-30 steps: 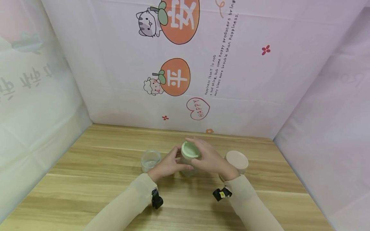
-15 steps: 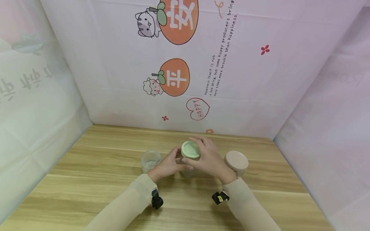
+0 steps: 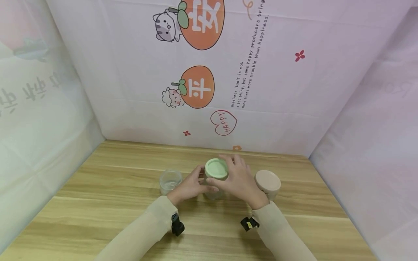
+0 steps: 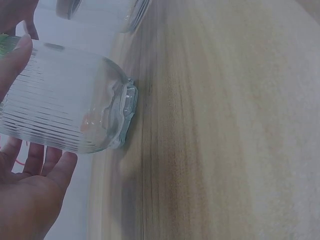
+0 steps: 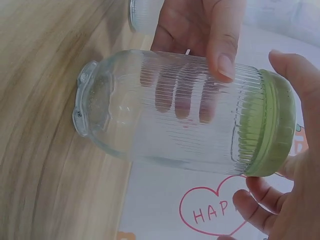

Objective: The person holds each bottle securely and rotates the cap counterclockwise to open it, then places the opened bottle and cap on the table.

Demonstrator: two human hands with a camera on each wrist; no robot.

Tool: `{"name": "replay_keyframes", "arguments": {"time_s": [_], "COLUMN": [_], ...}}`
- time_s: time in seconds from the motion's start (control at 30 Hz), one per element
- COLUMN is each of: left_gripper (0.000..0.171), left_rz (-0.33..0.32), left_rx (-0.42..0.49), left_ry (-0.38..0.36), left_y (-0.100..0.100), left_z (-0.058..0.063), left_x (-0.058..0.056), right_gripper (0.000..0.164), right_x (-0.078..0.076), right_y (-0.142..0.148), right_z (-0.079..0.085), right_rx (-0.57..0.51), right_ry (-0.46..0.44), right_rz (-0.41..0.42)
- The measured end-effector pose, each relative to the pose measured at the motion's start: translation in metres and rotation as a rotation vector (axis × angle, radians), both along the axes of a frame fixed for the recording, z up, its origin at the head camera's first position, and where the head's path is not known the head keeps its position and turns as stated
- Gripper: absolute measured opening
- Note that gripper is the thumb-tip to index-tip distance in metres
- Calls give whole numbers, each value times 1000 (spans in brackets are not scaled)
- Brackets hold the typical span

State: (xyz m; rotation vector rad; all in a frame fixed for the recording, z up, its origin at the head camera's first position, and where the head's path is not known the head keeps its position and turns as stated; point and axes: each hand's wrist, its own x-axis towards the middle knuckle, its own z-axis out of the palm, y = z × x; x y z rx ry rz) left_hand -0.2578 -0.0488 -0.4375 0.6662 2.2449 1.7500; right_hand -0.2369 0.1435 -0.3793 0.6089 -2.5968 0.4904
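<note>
A ribbed clear glass jar point(image 5: 120, 105) with a light green lid point(image 3: 216, 169) stands upright on the wooden table. My left hand point(image 3: 189, 186) grips the jar's body; its thumb lies along the near side, and its fingers show through the glass in the right wrist view. My right hand point(image 3: 240, 179) holds the green lid by its edge, thumb on the near side and fingers round the far and right sides. The lid sits level over the jar's mouth. Seen from the left wrist, the jar's scalloped base point(image 4: 129, 107) meets the wood.
To the left stands an open clear glass jar point(image 3: 170, 181), partly behind my left wrist. A jar with a beige-pink lid point(image 3: 267, 180) is right beside my right wrist. White printed cloth point(image 3: 147, 119) walls in the table point(image 3: 114, 217) at the back and both sides.
The green lid was tilted over the jar and now lies level on it. My right hand has shifted round the lid, its fingers further right. My left hand has stayed put.
</note>
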Motion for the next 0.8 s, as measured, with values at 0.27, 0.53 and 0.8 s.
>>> {"name": "replay_keyframes", "arguments": {"time_s": [0.27, 0.53, 0.8], "left_gripper": [74, 74, 79], "left_rz": [-2, -4, -10], "left_rx": [3, 19, 12], "left_ry": [-2, -3, 4], "left_y": [0, -1, -1], "left_z": [1, 0, 0], "left_x": [1, 0, 0], "right_gripper": [83, 84, 83], "right_x": [-2, -5, -11], "right_y": [1, 4, 10], "right_z": [-3, -4, -4], "right_rx": [-7, -42, -124], "right_ry": [-8, -49, -169], "right_rz": [15, 51, 165]}}
